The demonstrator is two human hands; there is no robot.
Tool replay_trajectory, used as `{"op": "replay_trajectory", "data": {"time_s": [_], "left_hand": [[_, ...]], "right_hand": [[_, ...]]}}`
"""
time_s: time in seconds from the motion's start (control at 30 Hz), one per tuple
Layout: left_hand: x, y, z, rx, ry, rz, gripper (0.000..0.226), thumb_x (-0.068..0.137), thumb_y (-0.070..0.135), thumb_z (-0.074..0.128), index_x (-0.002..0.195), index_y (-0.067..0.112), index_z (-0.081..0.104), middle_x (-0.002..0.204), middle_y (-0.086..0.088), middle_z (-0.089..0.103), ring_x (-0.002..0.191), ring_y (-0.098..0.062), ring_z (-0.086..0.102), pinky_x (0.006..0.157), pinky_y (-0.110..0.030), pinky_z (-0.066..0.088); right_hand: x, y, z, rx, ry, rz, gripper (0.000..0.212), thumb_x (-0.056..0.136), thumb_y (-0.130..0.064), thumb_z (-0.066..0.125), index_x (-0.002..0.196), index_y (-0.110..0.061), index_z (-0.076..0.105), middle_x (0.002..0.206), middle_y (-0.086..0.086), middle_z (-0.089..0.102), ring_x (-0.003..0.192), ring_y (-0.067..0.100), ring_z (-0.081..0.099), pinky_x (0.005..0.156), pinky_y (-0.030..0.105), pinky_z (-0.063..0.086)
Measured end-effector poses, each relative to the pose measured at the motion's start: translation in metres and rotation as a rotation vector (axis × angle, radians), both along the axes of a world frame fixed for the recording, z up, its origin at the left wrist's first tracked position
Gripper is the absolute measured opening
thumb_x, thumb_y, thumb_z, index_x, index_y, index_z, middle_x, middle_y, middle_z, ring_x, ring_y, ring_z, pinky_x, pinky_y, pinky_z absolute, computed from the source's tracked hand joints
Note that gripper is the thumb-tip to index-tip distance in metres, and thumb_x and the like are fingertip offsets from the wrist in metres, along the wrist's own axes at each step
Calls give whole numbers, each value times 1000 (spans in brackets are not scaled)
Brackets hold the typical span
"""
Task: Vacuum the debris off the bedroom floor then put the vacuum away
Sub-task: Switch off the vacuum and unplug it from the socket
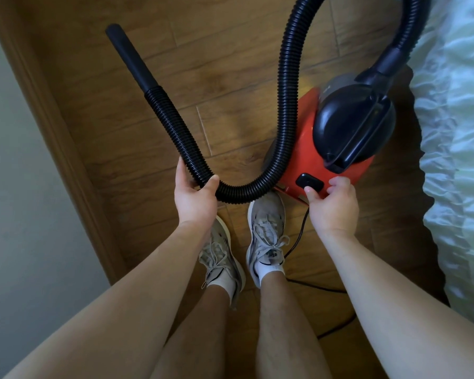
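The red vacuum (326, 149) sits on the wooden floor (230, 77), right against the edge of the bed (454, 132), with its black dome and carry handle facing up. The right hand (334, 209) is down at the near end of the body, thumb tip on the black switch (309, 184), the other fingers curled onto the casing beside it, so this grip is narrow and presses rather than holding anything; I'd say it is working the power. The left hand (196, 198) has its grip wrapped around the ribbed hose (285, 105) at the bottom of its loop, which keeps the nozzle (133, 56) up and pointing away over the boards, probably so it's ready to aim. The cord (298, 242) trails back past the grey shoes (266, 242). I can't pick out any debris on the floor from here.
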State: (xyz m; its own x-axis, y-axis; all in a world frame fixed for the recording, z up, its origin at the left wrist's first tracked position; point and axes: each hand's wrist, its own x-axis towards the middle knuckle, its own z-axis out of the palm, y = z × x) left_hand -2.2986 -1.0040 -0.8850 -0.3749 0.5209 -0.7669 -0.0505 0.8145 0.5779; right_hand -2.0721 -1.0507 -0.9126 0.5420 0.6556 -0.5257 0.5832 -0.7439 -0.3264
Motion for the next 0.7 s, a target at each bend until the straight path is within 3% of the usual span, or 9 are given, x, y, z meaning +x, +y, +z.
{"op": "replay_trajectory", "data": {"time_s": [0.2,0.33,0.5,0.7], "left_hand": [[-17,11,-15,-31,-1,91,78,97,6,65,156,41,28,136,5,60,122,-17,61,108,-43,49],[-25,15,-32,-38,22,105,74,98,8,63,157,34,28,138,6,56,122,-16,59,84,-23,59],[-34,16,-61,-96,33,211,60,98,14,65,151,22,38,122,2,61,113,-19,65,95,-42,59],[-40,14,-84,-123,-22,333,51,98,12,64,144,14,41,126,-7,59,110,-26,67,85,-44,63]], "right_hand": [[-2,-2,0,1,-13,28,52,87,-38,75,124,-8,54,117,8,60,97,26,63,71,30,47],[-4,-4,-2,10,-23,46,51,88,-37,75,124,-8,53,117,9,60,93,21,61,69,26,46],[-5,-7,-7,37,-41,44,51,87,-36,75,123,-8,52,117,9,59,94,17,58,71,26,45],[-8,-9,-14,59,-65,23,50,86,-37,76,120,-9,51,117,9,57,93,17,56,73,27,45]]}}
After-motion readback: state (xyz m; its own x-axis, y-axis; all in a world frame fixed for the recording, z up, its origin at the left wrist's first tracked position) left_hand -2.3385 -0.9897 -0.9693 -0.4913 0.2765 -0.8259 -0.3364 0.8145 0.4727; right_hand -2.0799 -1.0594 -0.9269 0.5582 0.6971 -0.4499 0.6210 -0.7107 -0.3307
